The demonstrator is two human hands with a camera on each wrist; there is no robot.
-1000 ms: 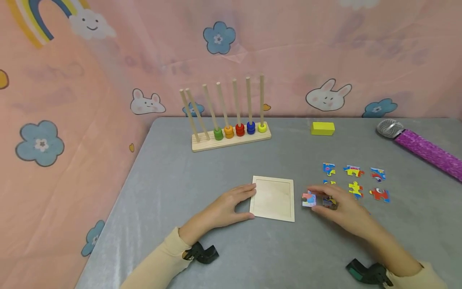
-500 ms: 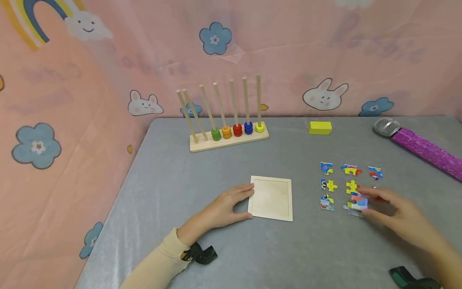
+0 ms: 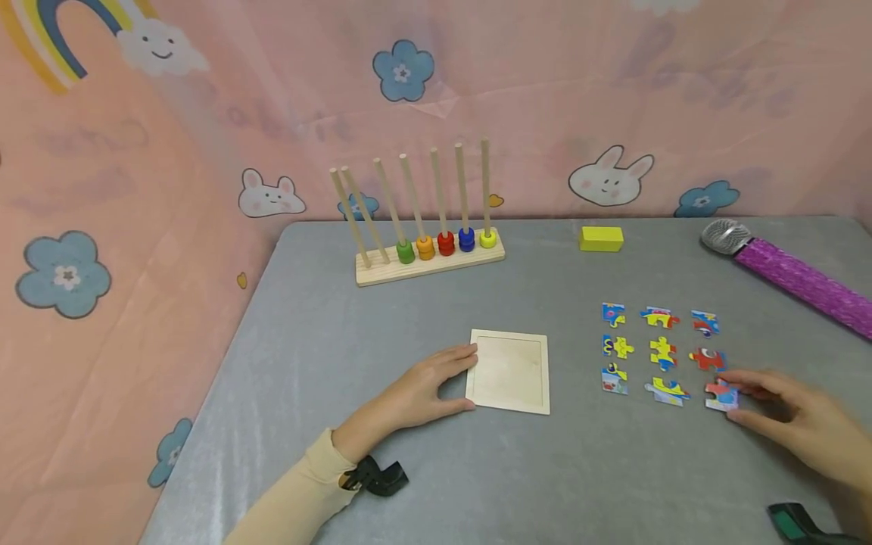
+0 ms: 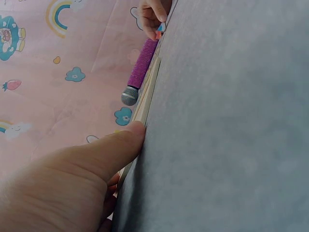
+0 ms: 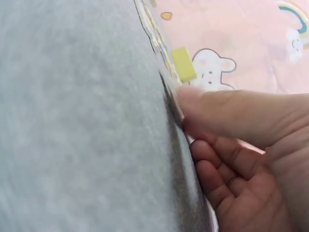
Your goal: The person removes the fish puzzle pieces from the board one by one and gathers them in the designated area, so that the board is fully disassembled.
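Thumb and fingers of my right hand (image 3: pixel 807 428) pinch a jigsaw puzzle piece (image 3: pixel 720 395) in red, blue and lilac. It is at the near right corner of a grid of several puzzle pieces (image 3: pixel 662 353), low over the table. A square wooden puzzle tray (image 3: pixel 511 375) with a raised rim lies left of the grid, nothing in it. My left hand (image 3: pixel 418 390) touches the tray's left edge, fingertips at the upper part and thumb near the lower corner. In the left wrist view the thumb rests along the rim of the tray (image 4: pixel 150 89).
Behind the tray stands a wooden peg rack (image 3: pixel 431 265) with coloured rings on several of its pegs. A yellow block (image 3: pixel 601 239) sits toward the back. At the far right lies a microphone (image 3: pixel 783 272) with a glittery purple handle. A pink printed cloth (image 3: pixel 477 83) hangs behind the table.
My right hand has carried the puzzle piece rightward from beside the tray, past the lower middle piece, to the grid's near right corner. My left hand has stayed at the tray's edge.
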